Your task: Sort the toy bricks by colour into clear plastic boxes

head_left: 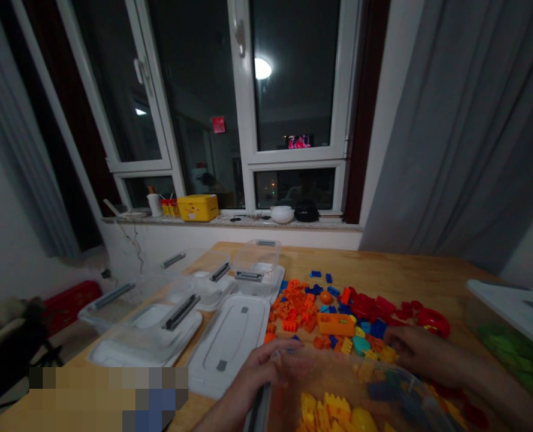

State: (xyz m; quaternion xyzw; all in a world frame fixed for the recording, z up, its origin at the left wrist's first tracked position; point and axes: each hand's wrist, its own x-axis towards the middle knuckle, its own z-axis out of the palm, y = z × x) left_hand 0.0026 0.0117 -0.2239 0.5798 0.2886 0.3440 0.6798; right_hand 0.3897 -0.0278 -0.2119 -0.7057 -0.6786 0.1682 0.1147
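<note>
My left hand (259,375) grips the near side of a clear plastic storage box (338,378), close to its dark latch handle (258,408). Yellow, orange and blue toy bricks (324,414) lie inside the box. My right hand (421,354) reaches just past the box's far rim, with curled fingers over a spread of loose plastic bricks (302,312). A yellow brick (387,354) sits right by those fingertips. Whether that hand holds anything is hidden. An orange rectangular block (336,324) and a red ring piece (433,322) lie among the loose bricks.
Several clear boxes and white lids (228,345) stand on the left of the wooden table (383,264). A clear bin of green bricks (513,336) sits at the right edge. Beyond the table is a windowsill holding a yellow box (198,207) and bowls.
</note>
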